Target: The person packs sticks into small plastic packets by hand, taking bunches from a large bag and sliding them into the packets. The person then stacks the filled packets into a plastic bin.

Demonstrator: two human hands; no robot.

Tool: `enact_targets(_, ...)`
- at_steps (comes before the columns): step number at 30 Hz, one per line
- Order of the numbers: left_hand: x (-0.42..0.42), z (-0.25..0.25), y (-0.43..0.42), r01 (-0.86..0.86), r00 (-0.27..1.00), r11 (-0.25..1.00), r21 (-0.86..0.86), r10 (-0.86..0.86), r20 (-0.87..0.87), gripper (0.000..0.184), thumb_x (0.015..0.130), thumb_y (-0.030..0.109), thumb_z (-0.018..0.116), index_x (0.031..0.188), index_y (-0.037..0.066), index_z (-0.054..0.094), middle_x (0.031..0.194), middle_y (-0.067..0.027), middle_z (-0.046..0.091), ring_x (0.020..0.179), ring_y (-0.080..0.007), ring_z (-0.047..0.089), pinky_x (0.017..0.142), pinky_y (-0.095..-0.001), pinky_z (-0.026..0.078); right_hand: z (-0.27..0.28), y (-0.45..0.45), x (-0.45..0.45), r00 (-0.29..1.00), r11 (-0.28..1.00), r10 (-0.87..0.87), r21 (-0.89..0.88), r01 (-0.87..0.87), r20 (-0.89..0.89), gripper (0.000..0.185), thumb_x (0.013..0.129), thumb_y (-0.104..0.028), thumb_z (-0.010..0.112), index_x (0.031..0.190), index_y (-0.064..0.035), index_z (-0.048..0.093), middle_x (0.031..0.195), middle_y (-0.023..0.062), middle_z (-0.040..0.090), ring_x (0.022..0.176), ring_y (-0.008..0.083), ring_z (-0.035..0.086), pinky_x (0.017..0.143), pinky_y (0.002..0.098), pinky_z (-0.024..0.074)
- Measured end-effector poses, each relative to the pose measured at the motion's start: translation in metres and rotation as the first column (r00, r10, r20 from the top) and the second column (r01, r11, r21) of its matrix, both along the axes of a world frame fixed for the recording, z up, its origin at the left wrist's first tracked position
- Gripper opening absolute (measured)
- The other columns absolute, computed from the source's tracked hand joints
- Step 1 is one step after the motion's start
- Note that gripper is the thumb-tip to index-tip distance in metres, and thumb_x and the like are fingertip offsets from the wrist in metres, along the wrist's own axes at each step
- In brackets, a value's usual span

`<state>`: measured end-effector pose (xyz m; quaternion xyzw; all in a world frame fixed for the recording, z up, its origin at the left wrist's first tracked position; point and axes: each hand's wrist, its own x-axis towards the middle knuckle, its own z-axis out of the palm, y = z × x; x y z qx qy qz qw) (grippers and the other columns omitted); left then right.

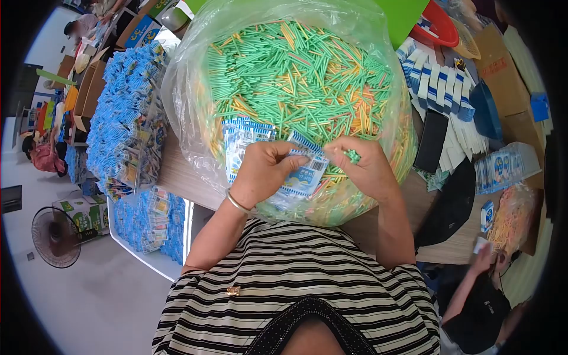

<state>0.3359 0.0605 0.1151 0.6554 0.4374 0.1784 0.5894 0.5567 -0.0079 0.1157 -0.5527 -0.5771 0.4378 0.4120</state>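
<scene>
My left hand [263, 168] is closed on a small blue-and-white printed plastic packet [306, 180], thumb across its face. At the packet's upper right corner, the fingertips of my right hand [368, 168] are pinched together. A small bunch of thin green sticks [352, 156] is tucked in that same hand, ends showing. Under both hands lies a large clear plastic bag [192, 100] full of green, yellow and pink sticks [296, 71]. More flat packets [245, 131] rest on the sticks beside my left hand. Whether the held packet's mouth is parted I cannot tell.
A tall heap of blue packets [127, 112] stands on the left, above a white-rimmed bin [148, 228] of more packets. At right are a black phone [432, 142], white-and-blue boxes [441, 89] and a red basin [438, 23]. Another person's arms [473, 278] work at lower right.
</scene>
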Motion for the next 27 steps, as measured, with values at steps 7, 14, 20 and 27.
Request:
enact_targets(7,0.014,0.002,-0.01,-0.104,0.994,0.966,0.236,0.094,0.052,0.018,0.077,0.005,0.084,0.079,0.0,0.068,0.068,-0.0018,0.066,0.061,-0.0044,0.055,0.057,-0.0222,0.046,0.023,0.024,-0.022,0.866,0.946,-0.308,-0.031,0.322,-0.393,0.05,0.105,-0.039,0.046,0.102,0.0044,0.071,0.098,0.0133,0.073,0.092,0.0184,0.066,0.091,0.0349,0.0478)
enact_targets(14,0.009,-0.001,-0.01,-0.171,0.972,0.969,0.18,0.137,0.189,0.017,0.077,0.006,0.084,0.084,0.001,0.07,0.071,-0.0034,0.068,0.064,-0.005,0.059,0.058,-0.0236,0.049,0.014,0.038,-0.056,0.694,0.974,-0.228,-0.148,0.173,-0.683,0.061,0.106,-0.045,0.041,0.104,0.008,0.07,0.102,0.017,0.072,0.098,0.022,0.065,0.095,0.0377,0.047)
enact_targets(20,0.014,-0.001,-0.015,-0.208,0.973,0.942,0.263,0.172,0.155,0.016,0.085,0.008,0.078,0.097,-0.001,0.072,0.076,-0.0063,0.071,0.066,-0.0079,0.06,0.061,-0.0249,0.05,0.007,0.035,-0.063,0.82,0.954,-0.299,-0.127,0.272,-0.487,0.062,0.106,-0.047,0.041,0.105,0.0068,0.07,0.106,0.0162,0.071,0.102,0.0219,0.065,0.098,0.0373,0.0467)
enact_targets(27,0.02,-0.01,-0.019,-0.319,0.935,0.901,0.294,0.248,0.253,0.015,0.095,0.01,0.067,0.102,-0.002,0.071,0.079,-0.0078,0.071,0.07,-0.0091,0.06,0.065,-0.0252,0.049,0.002,0.033,-0.063,0.888,0.961,-0.276,-0.078,0.267,-0.368,0.048,0.104,-0.039,0.051,0.11,0.0038,0.071,0.112,0.014,0.071,0.108,0.022,0.064,0.1,0.0359,0.0452)
